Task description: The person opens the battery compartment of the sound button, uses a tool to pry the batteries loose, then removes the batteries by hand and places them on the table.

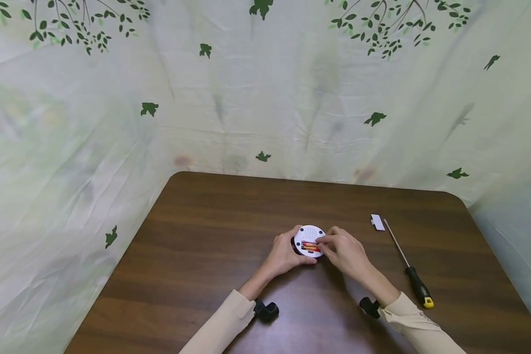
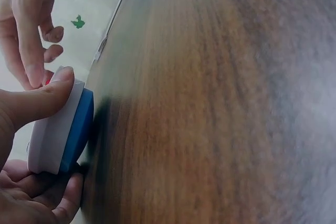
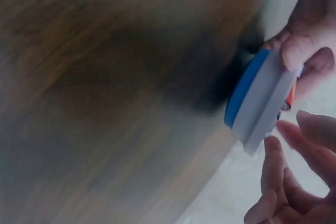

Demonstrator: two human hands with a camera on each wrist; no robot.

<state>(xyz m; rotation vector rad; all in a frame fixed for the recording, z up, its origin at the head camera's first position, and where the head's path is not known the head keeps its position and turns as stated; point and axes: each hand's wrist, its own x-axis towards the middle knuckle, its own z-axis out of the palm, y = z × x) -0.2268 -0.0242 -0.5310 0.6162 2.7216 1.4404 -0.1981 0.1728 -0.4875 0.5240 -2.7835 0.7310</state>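
Note:
A round white battery-powered device [image 1: 311, 231] is held up just above the table, its perforated face toward the head camera. Its other side is blue, as the left wrist view shows [image 2: 79, 129]. Red-and-gold batteries [image 1: 309, 246] lie in the open compartment on that face. My left hand [image 1: 284, 253] grips the device by its rim, thumb along the near edge and fingers underneath. The fingertips of my right hand [image 1: 348, 251] touch the face beside the batteries' right end. In the right wrist view its thumb [image 3: 317, 127] stands apart from the other fingers, and nothing shows pinched.
A small white battery cover [image 1: 377, 222] lies on the brown wooden table [image 1: 203, 221] at the back right. Beside it rests a long screwdriver [image 1: 418, 285] with a black and yellow handle. A leaf-patterned cloth [image 1: 283, 98] hangs behind the table.

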